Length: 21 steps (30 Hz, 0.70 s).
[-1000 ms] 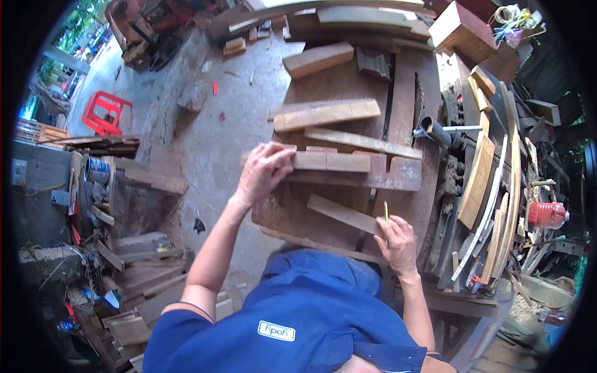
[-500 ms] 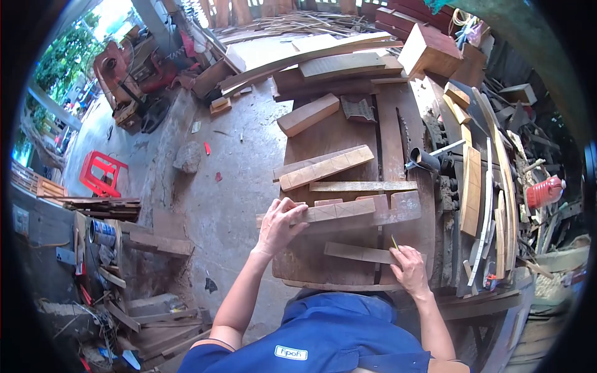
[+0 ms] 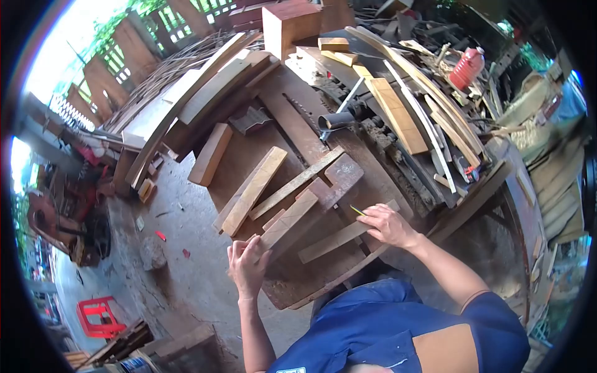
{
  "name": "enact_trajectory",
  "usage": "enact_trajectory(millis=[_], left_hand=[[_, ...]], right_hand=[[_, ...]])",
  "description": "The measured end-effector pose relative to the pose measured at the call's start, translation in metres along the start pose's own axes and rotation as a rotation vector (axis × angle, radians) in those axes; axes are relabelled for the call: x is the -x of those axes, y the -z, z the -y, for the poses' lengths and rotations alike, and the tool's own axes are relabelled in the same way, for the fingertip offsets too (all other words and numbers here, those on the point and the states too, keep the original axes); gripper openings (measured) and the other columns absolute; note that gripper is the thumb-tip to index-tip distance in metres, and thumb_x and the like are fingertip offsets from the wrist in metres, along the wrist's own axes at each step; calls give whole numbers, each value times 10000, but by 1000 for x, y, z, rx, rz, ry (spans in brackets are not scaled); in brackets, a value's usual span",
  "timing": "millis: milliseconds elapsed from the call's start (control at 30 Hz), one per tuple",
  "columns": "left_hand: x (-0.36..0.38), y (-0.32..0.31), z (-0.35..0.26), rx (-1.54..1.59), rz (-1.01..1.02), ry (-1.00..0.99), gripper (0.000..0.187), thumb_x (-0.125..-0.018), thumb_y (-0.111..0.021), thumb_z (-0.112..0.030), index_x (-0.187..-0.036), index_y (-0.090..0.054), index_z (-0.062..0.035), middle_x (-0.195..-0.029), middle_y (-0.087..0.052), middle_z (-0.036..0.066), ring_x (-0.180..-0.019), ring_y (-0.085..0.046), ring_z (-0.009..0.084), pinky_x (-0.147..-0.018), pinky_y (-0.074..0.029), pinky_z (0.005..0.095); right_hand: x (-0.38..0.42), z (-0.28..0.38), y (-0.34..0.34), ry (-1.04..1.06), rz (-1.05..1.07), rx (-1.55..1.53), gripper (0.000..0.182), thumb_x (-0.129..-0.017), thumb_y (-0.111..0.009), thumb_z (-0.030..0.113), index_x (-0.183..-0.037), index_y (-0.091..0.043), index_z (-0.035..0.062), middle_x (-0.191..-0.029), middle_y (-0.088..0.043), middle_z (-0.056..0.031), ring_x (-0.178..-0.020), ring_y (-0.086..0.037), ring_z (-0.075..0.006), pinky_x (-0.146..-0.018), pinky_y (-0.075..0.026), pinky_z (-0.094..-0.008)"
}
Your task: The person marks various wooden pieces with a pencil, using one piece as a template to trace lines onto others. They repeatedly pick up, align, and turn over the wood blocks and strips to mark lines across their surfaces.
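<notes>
My left hand (image 3: 249, 264) is closed around the near end of a wooden block (image 3: 290, 219) that has lines marked across it. My right hand (image 3: 388, 225) pinches a thin yellow-green pencil (image 3: 357, 211) pointing left. Beneath that hand, a flat wooden strip (image 3: 329, 244) lies on the brown worktable (image 3: 283, 283). Against the held block rests a notched reddish wooden piece (image 3: 346, 176). Farther off are a narrow strip (image 3: 298, 183) and another marked block (image 3: 255, 191).
A loose block (image 3: 210, 154) and a curved grey scrap (image 3: 250, 121) lie toward the table's far side. To the right are a dark pipe (image 3: 336, 121), long wooden strips (image 3: 429, 84) and a red plastic bottle (image 3: 467, 68). A red stool (image 3: 99, 317) stands on the floor at left.
My view has turned to the right, so the table and wood appear rotated. My left hand still grips the block's end, and my right hand still holds the pencil over the flat strip.
</notes>
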<state>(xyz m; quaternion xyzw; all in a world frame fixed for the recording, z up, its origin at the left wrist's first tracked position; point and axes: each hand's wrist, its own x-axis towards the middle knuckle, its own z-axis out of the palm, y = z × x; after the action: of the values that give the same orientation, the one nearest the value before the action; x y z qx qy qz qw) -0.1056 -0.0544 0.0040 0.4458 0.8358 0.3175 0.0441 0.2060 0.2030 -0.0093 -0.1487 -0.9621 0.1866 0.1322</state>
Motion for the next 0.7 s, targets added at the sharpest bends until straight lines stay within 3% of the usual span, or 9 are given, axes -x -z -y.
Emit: enact_trajectory(millis=[700], left_hand=[[2, 0, -24, -154, -27, 78, 476, -715, -852, -149, -1178, -747, -129, -1007, -621, 53, -973, -578, 262, -862, -518, 397]], right_hand=[[5, -12, -5, 19, 8, 12, 472, -789, -794, 179, -1244, -688, 110, -1240, -682, -107, -1196, -626, -265, -1073, -453, -435]])
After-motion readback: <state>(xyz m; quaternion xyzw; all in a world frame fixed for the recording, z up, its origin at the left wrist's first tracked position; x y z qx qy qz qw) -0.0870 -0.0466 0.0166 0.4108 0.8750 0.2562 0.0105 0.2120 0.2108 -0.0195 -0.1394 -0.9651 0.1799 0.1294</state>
